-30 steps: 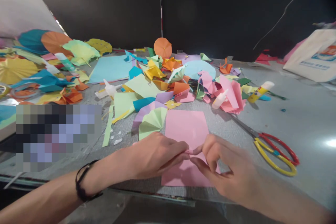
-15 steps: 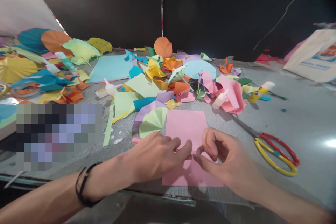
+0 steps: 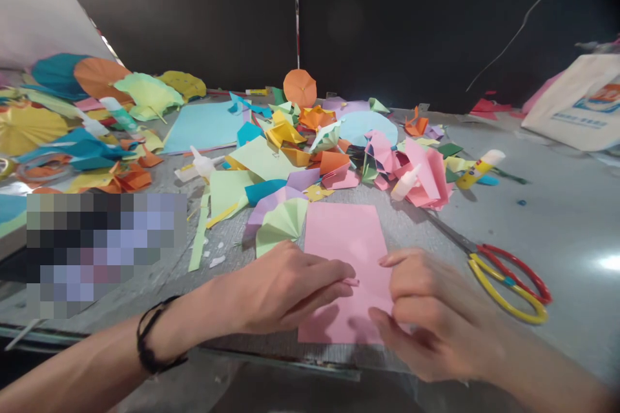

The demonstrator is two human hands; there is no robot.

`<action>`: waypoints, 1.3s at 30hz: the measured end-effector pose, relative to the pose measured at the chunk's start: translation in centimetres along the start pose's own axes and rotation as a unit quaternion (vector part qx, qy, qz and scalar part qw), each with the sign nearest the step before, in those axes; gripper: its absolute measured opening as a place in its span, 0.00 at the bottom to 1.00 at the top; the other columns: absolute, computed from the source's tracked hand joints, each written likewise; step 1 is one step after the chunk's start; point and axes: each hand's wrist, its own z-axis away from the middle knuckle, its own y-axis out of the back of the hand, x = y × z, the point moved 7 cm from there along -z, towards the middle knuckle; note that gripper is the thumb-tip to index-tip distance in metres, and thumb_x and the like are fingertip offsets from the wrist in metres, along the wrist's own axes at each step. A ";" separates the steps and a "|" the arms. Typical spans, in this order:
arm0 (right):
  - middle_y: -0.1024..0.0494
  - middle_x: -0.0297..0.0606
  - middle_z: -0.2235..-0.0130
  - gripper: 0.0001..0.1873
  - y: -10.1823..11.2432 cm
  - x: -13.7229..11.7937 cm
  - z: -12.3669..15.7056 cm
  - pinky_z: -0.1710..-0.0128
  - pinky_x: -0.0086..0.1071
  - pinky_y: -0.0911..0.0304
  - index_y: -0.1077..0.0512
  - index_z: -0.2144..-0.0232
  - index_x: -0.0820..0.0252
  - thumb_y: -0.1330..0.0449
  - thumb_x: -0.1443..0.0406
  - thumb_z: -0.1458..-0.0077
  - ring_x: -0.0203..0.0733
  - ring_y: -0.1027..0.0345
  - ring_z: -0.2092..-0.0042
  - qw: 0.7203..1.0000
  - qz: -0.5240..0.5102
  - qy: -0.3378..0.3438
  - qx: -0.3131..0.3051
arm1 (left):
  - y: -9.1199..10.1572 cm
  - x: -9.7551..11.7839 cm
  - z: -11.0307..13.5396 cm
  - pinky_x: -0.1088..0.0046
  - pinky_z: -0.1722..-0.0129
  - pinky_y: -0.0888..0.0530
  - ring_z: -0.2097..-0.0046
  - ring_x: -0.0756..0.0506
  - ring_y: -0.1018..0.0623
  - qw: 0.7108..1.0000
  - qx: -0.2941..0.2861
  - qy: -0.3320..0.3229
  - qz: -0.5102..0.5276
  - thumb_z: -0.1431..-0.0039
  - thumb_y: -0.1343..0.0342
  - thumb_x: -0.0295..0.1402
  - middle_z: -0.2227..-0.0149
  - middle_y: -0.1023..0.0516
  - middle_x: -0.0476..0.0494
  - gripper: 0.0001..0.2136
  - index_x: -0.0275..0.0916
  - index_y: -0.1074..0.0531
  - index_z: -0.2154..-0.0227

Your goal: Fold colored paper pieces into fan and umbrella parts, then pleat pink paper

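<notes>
My left hand (image 3: 285, 287) lies with its fingers curled over a thin pink paper strip (image 3: 351, 282), and only the strip's tip shows past the fingertips. My right hand (image 3: 431, 313) rests at the right edge of a flat pink paper sheet (image 3: 346, 235), fingers apart, a little to the right of that tip. The sheet lies on the grey table (image 3: 557, 219) under both hands, with its lower part shadowed. Just left of its top corner sits a pale green pleated paper fan (image 3: 282, 227).
Scissors with red and yellow handles (image 3: 508, 281) lie right of my right hand. Ahead spreads a heap of coloured paper scraps (image 3: 320, 142) with glue bottles (image 3: 405, 182). Paper parasols (image 3: 29, 131) lie at left, a canvas tote bag (image 3: 586, 103) at right, and a pixelated patch covers the lower left.
My hands have closed toward each other over the sheet. The left hand's fingers now cover most of the pink strip, and the right hand has lowered onto the sheet's right edge.
</notes>
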 end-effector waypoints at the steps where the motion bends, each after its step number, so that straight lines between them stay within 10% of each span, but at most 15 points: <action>1: 0.24 0.35 0.66 0.12 -0.1 -0.2 0.0 0.57 0.42 0.21 0.31 0.56 0.56 0.39 0.74 0.39 0.42 0.27 0.66 1.000 0.018 0.012 -0.009 | 0.1 0.1 0.0 0.72 0.68 0.33 0.69 0.49 0.23 1.000 -0.008 0.007 0.019 0.20 0.61 0.38 0.64 0.17 0.43 0.18 0.36 0.27 0.49; 11: 0.23 0.41 0.56 0.12 -2.2 1.0 1.0 0.57 0.34 0.25 0.30 0.49 0.59 0.44 0.74 0.30 0.41 0.26 0.55 0.988 -0.095 -0.102 -0.071 | -1.1 -0.4 -0.6 0.72 0.70 0.36 0.72 0.50 0.29 0.989 -0.091 0.006 0.117 0.21 0.63 0.38 0.71 0.24 0.47 0.20 0.37 0.30 0.63; 21: 0.23 0.36 0.61 0.11 -1.9 2.2 0.7 0.59 0.30 0.30 0.27 0.56 0.60 0.39 0.77 0.36 0.37 0.27 0.60 0.970 -0.158 -0.186 0.012 | -0.4 0.0 0.0 0.70 0.71 0.36 0.69 0.48 0.27 0.998 0.042 -0.048 -0.024 0.23 0.59 0.29 0.64 0.22 0.43 0.12 0.35 0.30 0.54; 32: 0.24 0.37 0.63 0.14 -0.4 0.6 0.7 0.58 0.35 0.23 0.30 0.56 0.59 0.37 0.78 0.41 0.40 0.25 0.61 0.989 -0.113 -0.088 0.048 | 0.1 0.2 -0.2 0.72 0.64 0.31 0.65 0.47 0.25 0.994 -0.009 0.003 0.111 0.22 0.60 0.34 0.63 0.21 0.41 0.15 0.35 0.29 0.55; 39: 0.30 0.29 0.78 0.18 -1.3 -2.4 0.8 0.41 0.37 0.25 0.30 0.78 0.57 0.38 0.71 0.34 0.34 0.36 0.76 0.986 0.070 0.113 -0.096 | 0.0 -0.1 -0.7 0.74 0.65 0.32 0.67 0.48 0.25 0.986 -0.051 0.053 0.149 0.22 0.61 0.38 0.65 0.21 0.43 0.18 0.36 0.28 0.60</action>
